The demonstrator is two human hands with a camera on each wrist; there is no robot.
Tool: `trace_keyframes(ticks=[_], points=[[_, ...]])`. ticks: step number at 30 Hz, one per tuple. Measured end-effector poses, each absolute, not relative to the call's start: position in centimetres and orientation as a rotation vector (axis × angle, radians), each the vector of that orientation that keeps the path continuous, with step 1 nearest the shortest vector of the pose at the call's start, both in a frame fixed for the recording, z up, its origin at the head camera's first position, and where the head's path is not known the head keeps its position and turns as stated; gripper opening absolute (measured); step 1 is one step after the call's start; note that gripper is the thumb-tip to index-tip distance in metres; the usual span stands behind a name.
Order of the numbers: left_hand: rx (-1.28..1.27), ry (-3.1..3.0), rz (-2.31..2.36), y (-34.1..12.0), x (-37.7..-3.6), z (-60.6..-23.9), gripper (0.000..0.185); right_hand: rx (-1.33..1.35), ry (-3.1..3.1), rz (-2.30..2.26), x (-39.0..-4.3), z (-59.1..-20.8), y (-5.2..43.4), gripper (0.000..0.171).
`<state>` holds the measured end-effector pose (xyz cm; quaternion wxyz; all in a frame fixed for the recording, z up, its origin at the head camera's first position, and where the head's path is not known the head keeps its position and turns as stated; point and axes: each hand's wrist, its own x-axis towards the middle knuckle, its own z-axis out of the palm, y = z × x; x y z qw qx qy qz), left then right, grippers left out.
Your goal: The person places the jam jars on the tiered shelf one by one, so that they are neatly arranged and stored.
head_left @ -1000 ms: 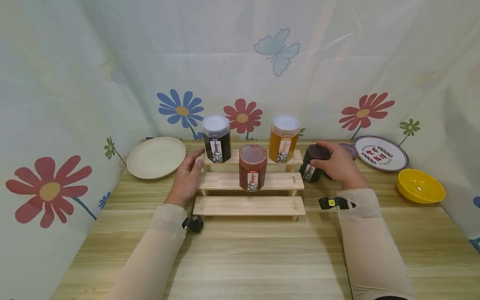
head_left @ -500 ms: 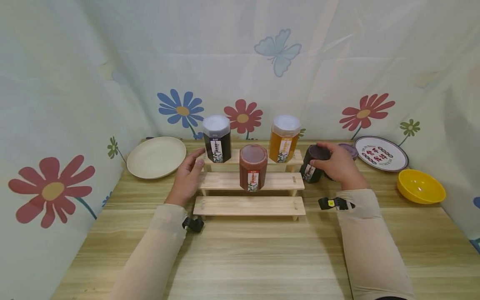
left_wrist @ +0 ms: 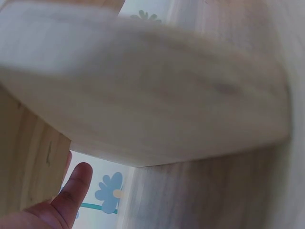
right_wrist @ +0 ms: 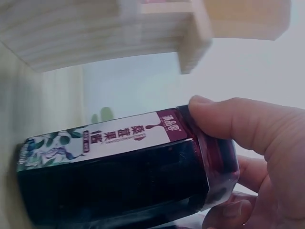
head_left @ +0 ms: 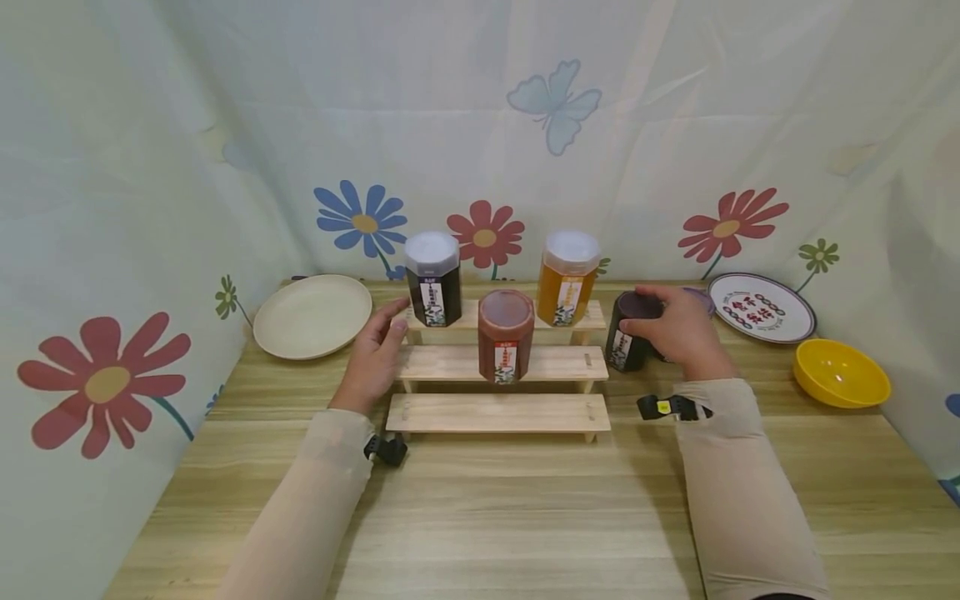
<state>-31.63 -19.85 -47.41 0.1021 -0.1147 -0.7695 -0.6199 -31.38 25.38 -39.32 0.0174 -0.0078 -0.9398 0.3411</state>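
Note:
My right hand [head_left: 678,329] grips a dark jar [right_wrist: 109,176] by its lid, thumb on one side and fingers on the other. This jar has a white and purple label and is beside the right end of a three-step wooden rack [head_left: 498,412]. My left hand [head_left: 372,354] is at the rack's left end, near the top step, thumb and fingers extended; in the left wrist view its thumb [left_wrist: 74,188] shows past the wood. On the top step stand a dark jar [head_left: 433,287] with a white lid and an amber jar [head_left: 567,287]. A reddish-brown jar [head_left: 506,337] stands on the middle step.
Another jar with a purple lid [head_left: 699,298] is partly hidden behind my right hand. Right of it are a white plate with red print [head_left: 761,307] and a yellow bowl [head_left: 842,375]. A cream plate [head_left: 312,317] lies at the left. A flower-patterned curtain encloses the table.
The dark jar in my right hand has shifted slightly right and nearer to me. My left hand and the jars on the rack keep their places.

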Motion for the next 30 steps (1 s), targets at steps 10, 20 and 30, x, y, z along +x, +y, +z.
trace_keyframes(ticks=[10, 20, 30], points=[[-0.323, -2.272, -1.829, -19.9, -31.5, -47.4, 0.046, 0.07, -3.001, 0.949, -28.5, -35.4, 25.1, 0.075], [-0.345, -2.264, -1.835, -19.8, -31.5, -47.3, 0.045, 0.252, -3.076, 1.052, -26.0, -33.3, 24.6, 0.069], [-0.354, -2.256, -1.839, -19.6, -31.5, -47.2, 0.044, 0.403, -3.087, 0.93, -23.7, -31.9, 24.5, 0.066]])
